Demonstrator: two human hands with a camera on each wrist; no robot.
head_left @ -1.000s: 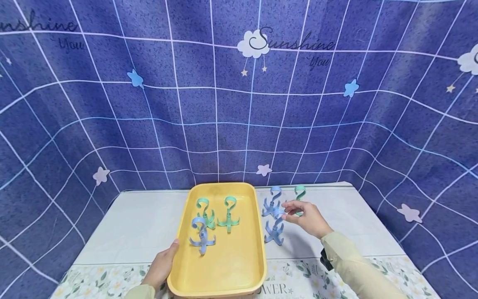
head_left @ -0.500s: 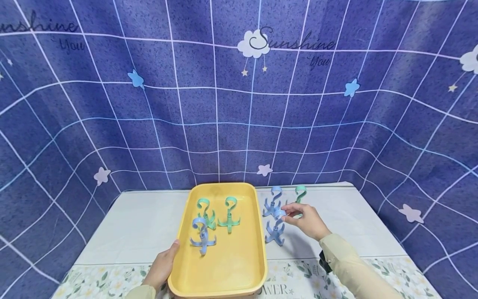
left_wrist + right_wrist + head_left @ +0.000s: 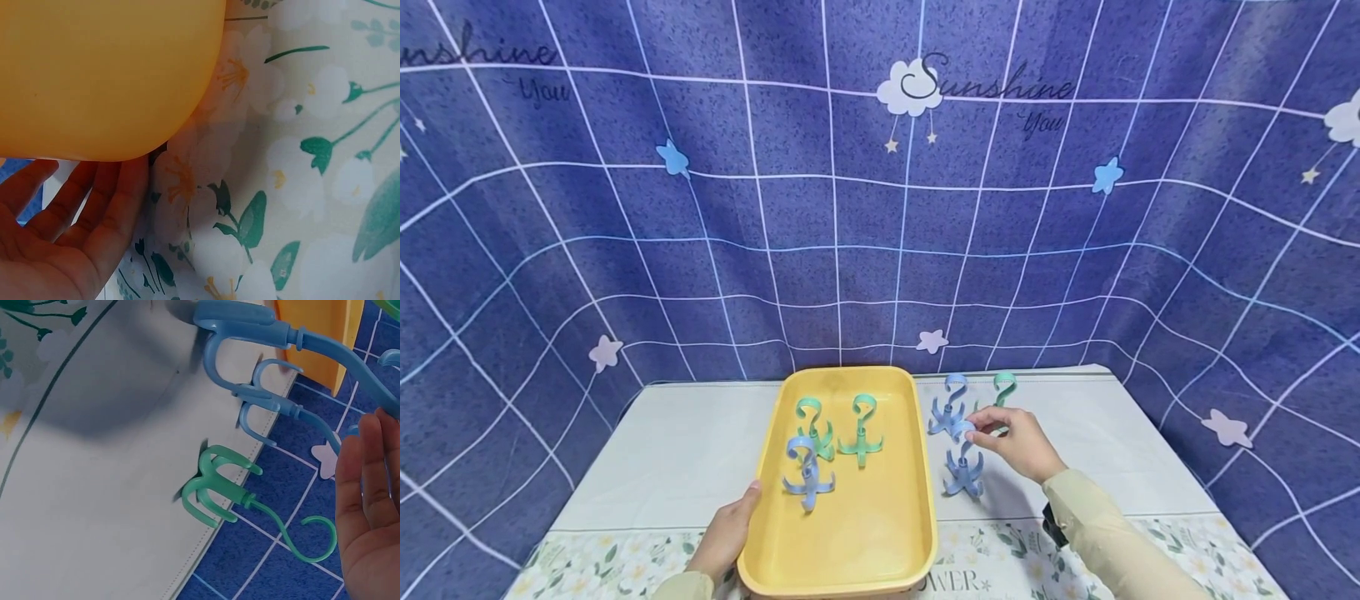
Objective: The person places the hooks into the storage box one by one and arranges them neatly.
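My right hand (image 3: 1018, 443) pinches the curved top of a blue multi-pronged hanging hook (image 3: 964, 477), standing right of the tray with its prongs down. The right wrist view shows this blue hook's prongs and stem (image 3: 250, 337) large, its top cut off by the frame. Behind it stand another blue hook (image 3: 946, 417) and a green hook (image 3: 1004, 387), the latter partly hidden by my fingers. My left hand (image 3: 727, 528) lies against the left side of a yellow tray (image 3: 868, 537), its extended fingers touching the tray's outer wall in the left wrist view.
Inside the tray are two green hooks, one on the right (image 3: 861, 446) and one on the left (image 3: 823, 442), plus a blue hook (image 3: 808, 482) overlapping the left one. A white tabletop (image 3: 685, 442) meets flowered cloth (image 3: 610, 562) in front. Blue checked fabric (image 3: 865, 208) hangs behind.
The right fingers have closed on the front blue hook's top. Its prongs have turned and shifted slightly right. My left hand and the tray stay in place.
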